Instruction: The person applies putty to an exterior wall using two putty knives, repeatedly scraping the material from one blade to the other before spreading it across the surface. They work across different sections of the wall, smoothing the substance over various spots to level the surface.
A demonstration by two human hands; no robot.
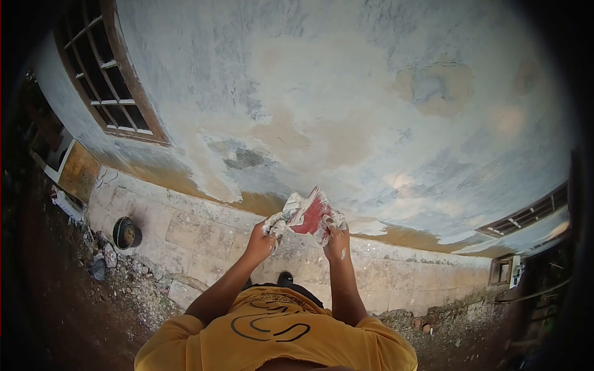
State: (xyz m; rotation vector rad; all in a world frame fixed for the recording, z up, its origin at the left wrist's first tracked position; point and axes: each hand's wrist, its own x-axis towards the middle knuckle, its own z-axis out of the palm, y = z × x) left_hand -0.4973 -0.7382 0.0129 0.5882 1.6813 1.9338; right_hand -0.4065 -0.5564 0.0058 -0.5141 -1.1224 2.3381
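Note:
Between my two hands, in front of my chest, is a red sheet-like piece [311,217] smeared with white paste. My left hand [270,234] is closed on its left side, and white paste coats the fingers. On the right side, my right hand [335,234] grips it too, also covered in white paste. What the piece is made of cannot be told. Beyond it rises a wall [346,80] with white, grey and tan patches.
A barred window [102,74] is at the upper left, another [526,210] at the right. A dark bucket [127,233] stands on the concrete walkway [198,238] at left. Rubble [148,303] borders the walkway. My foot [285,278] shows below.

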